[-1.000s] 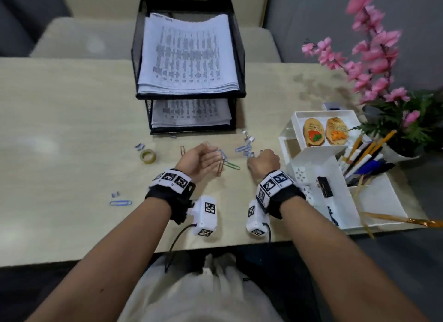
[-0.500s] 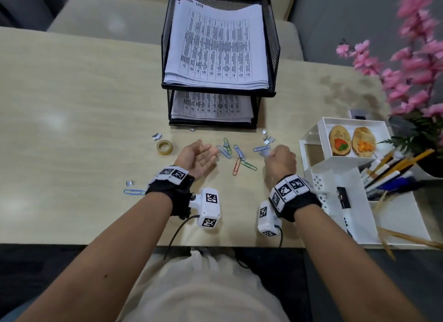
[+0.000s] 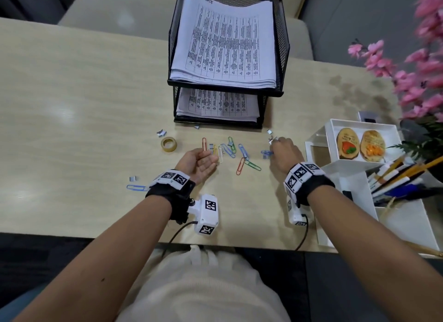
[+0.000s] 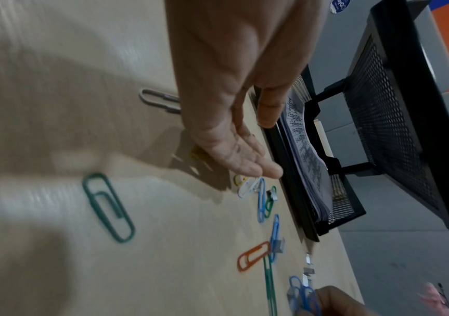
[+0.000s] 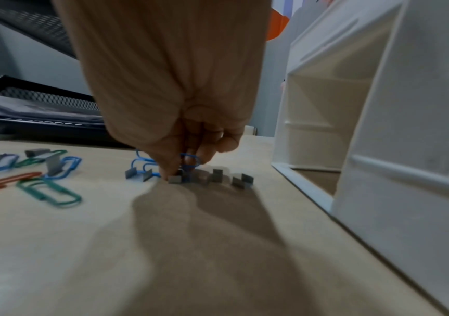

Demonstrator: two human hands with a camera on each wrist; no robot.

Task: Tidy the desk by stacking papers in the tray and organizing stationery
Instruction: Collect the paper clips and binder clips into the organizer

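Several coloured paper clips (image 3: 230, 151) lie loose on the desk in front of the black mesh tray (image 3: 285, 46), which holds stacked papers (image 3: 225, 41) on both levels. My left hand (image 3: 206, 162) lies palm up beside them, fingers straight (image 4: 244, 162) and holding nothing. My right hand (image 3: 273, 151) reaches down near the white organiser (image 3: 354, 168) and pinches a few blue paper clips (image 5: 142, 165) among small grey staple strips (image 5: 240, 180). An orange clip (image 4: 254, 255) and a green clip (image 5: 50, 192) lie between the hands.
A tape roll (image 3: 168, 144) sits left of the clips. One blue clip (image 3: 136, 187) and a staple strip (image 3: 133, 178) lie by my left wrist. The organiser holds pens (image 3: 402, 175). Pink flowers (image 3: 419, 70) stand at the far right.
My right hand has moved away from the left, toward the organiser, and its fingers have come down on the blue clips. The left hand stays palm up. The head view has shifted.
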